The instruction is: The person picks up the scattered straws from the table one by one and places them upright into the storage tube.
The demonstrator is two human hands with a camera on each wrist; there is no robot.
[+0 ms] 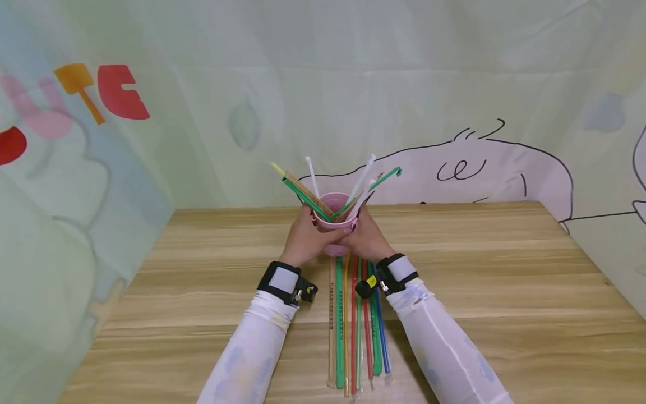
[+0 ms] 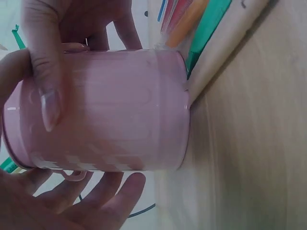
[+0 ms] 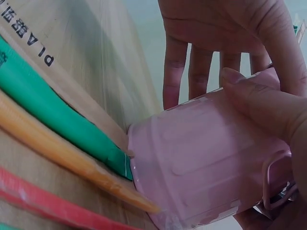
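Note:
Between both hands is a small pink pail [image 1: 337, 250] with ribbed sides and small side loops. My left hand [image 1: 305, 238] grips its left side, thumb across the front in the left wrist view. On the opposite side my right hand [image 1: 370, 238] holds it, the thumb lying over the pail wall [image 3: 192, 153]. Several wrapped straws lean out of the top, among them a green straw [image 1: 301, 193] and a white straw [image 1: 362, 178]. The pail's base meets the ends of straws on the table; whether it rests on the wood I cannot tell.
Several straws lie side by side in front of the pail: a brown paper-wrapped straw [image 1: 331, 331], a green straw [image 1: 340, 336], a red straw [image 1: 354, 336] and a blue straw [image 1: 382, 331]. The wooden table [image 1: 479, 292] ends at a printed curtain [image 1: 353, 101] behind.

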